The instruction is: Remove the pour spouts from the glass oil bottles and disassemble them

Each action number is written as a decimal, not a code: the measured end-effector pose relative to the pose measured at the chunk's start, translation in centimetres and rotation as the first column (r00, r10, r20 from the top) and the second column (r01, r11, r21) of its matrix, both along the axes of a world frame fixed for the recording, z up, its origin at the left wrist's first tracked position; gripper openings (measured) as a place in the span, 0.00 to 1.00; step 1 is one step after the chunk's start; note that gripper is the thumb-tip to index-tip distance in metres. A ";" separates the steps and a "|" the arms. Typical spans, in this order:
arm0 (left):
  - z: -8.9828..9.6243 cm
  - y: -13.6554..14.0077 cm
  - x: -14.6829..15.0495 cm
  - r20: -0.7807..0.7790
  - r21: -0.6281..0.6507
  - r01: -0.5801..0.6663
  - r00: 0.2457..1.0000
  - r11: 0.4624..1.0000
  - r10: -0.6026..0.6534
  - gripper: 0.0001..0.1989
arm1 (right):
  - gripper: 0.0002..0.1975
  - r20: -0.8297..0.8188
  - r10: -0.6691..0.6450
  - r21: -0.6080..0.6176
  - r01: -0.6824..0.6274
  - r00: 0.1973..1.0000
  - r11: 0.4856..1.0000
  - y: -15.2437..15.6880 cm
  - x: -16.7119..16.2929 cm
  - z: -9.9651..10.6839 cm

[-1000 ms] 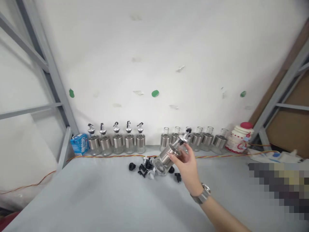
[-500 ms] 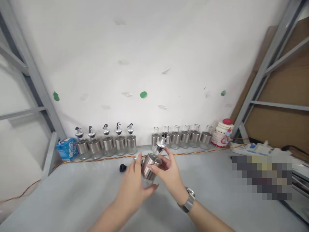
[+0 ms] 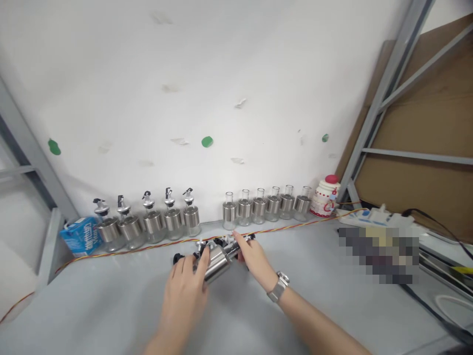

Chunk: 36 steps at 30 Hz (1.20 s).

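Observation:
A glass oil bottle [image 3: 218, 264] with a steel sleeve lies tilted well over in front of me, its neck pointing up to the right. My left hand [image 3: 186, 288] is closed around the bottle's base end. At the neck, my right hand [image 3: 256, 261] is closed on the pour spout [image 3: 250, 237], its fingertips partly hidden behind it. Just behind the bottle are loose pour spouts [image 3: 201, 245], partly covered by my left hand and the bottle. A black stopper end [image 3: 178, 258] shows beside my left fingers.
Several bottles with spouts [image 3: 153, 224] line the wall at left, beside a blue carton [image 3: 81, 236]. Several spoutless bottles [image 3: 259, 207] stand right of centre, next to a red-lidded jar [image 3: 325, 197]. A twisted red-yellow wire [image 3: 148, 246] crosses the table. A power strip [image 3: 384, 217] lies at right.
The bottle has gone from leaning slightly to lying nearly flat, spout end swung down to the right. Both hands have turned with it. The camera view has shifted somewhat.

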<state>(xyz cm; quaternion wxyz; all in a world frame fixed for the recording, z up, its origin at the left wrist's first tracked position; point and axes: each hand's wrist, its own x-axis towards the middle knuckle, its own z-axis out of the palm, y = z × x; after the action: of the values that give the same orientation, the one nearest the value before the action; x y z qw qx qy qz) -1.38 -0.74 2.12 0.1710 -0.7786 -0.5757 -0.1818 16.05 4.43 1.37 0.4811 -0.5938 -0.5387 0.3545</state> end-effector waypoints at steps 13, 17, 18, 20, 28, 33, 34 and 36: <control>1.0 -1.4 1.6 0.837 -0.508 0.700 0.538 0.502 0.099 0.25 | 0.21 -0.141 0.346 0.122 -0.330 0.928 0.936 -1.1 2.0 2.4; 1.4 -1.2 1.4 0.797 -0.471 0.604 0.604 0.643 0.017 0.27 | 0.20 -0.233 0.372 0.151 -0.344 0.898 0.927 -1.2 2.3 3.2; 1.3 -1.0 1.2 0.720 -0.434 0.479 0.694 0.763 -0.026 0.28 | 0.20 -0.239 0.356 0.148 -0.328 0.904 0.933 -1.1 2.1 3.2; 1.1 -0.6 0.8 0.521 -0.319 0.237 0.853 0.918 -0.039 0.29 | 0.19 -0.263 0.338 0.122 -0.316 0.904 0.941 -0.8 1.5 2.8; 1.1 -0.9 1.1 0.560 -0.379 0.267 0.828 0.886 -0.010 0.28 | 0.18 -0.463 0.145 0.033 -0.146 0.875 0.989 -0.2 0.5 1.7; 1.5 -1.6 1.5 0.885 -0.405 0.841 0.262 0.358 0.386 0.27 | 0.16 -0.593 0.315 0.080 -0.335 0.741 0.939 -0.5 1.7 2.4; 1.4 -1.6 1.4 0.849 -0.330 0.914 0.178 0.237 0.498 0.26 | 0.16 -0.626 0.346 0.100 -0.369 0.699 0.924 -0.5 1.8 2.5; 0.9 -1.3 1.3 0.742 -0.149 0.987 0.075 0.055 0.666 0.30 | 0.16 -0.664 0.387 0.128 -0.413 0.640 0.902 -0.7 2.0 2.4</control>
<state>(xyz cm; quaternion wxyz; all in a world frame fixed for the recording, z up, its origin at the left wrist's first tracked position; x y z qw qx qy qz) -0.07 -2.01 3.02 -0.8548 -0.3972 -0.2444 -0.2275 18.00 3.74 3.79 0.5418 -0.2990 -0.4384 0.6518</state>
